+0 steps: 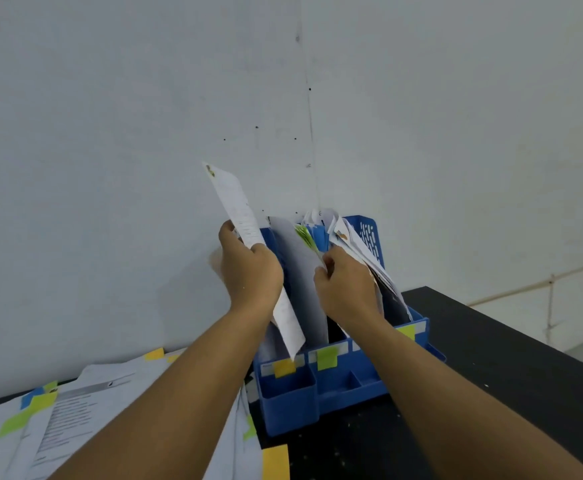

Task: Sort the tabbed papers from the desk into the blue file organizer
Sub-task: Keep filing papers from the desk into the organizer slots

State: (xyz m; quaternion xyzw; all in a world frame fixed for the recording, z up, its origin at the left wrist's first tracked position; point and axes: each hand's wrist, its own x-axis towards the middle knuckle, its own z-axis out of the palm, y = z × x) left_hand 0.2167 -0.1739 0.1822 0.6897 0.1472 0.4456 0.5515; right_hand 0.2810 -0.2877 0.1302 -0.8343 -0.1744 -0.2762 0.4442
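Observation:
My left hand (250, 271) grips a white sheet (238, 209) with an orange tab at its top corner, held upright over the left slot of the blue file organizer (338, 386). My right hand (347, 289) pinches the filed papers (352, 244) in the slots to the right and holds them aside. Green-tabbed sheets (305, 237) stand in the middle slot. Yellow and green labels mark the organizer's front. A pile of tabbed papers (75, 417) lies on the desk at the lower left, partly under my left forearm.
The organizer stands on a black desk (491, 358) against a white wall, in a corner. A loose yellow sticky note (275, 462) lies on the desk in front of the organizer. The desk's right edge runs diagonally at the right.

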